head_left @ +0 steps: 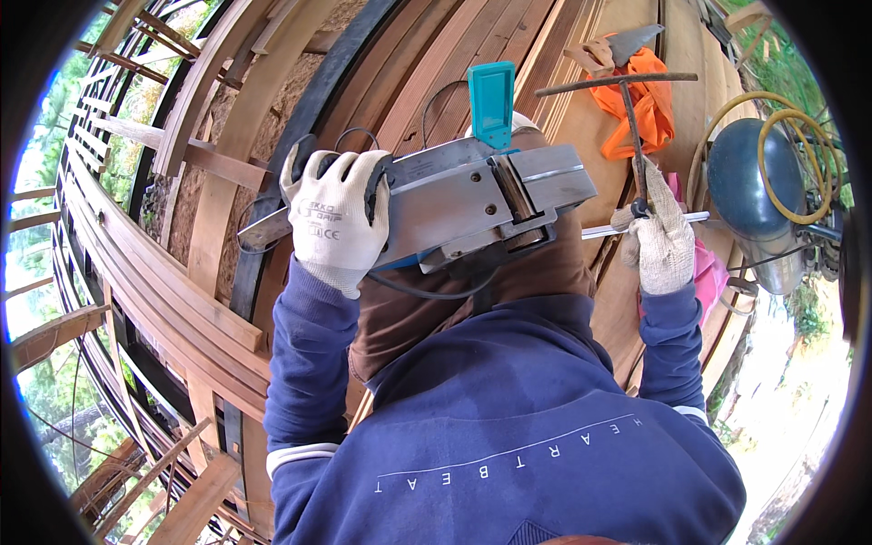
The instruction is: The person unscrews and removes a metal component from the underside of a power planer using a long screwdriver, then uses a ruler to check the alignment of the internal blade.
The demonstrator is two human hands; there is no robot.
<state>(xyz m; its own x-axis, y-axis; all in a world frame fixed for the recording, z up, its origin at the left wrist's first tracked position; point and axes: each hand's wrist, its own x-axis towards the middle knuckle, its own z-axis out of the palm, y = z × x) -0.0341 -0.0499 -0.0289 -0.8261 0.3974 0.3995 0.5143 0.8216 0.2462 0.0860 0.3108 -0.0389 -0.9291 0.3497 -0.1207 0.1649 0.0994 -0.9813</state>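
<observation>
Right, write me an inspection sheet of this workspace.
Surface: long wooden boards side by side
Job's things: planer, sole up; T-shaped tool
Clutter: handsaw, orange cloth, pink cloth, silver rod
Left fingers: closed on the planer
Right fingers: at the T-shaped tool's lower end; grip unclear
Cables: dark cable looping beside the planer; yellow hose by the dark tank
Surroundings: timber framework on the left, greenery toward both edges

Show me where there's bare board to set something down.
Bare reddish boards lie between the black curved strip and the teal chute; a cable loops over their lower end. Crowded: at and beyond the right hand, with T-shaped bar, metal rod, orange cloth and handsaw.
</observation>
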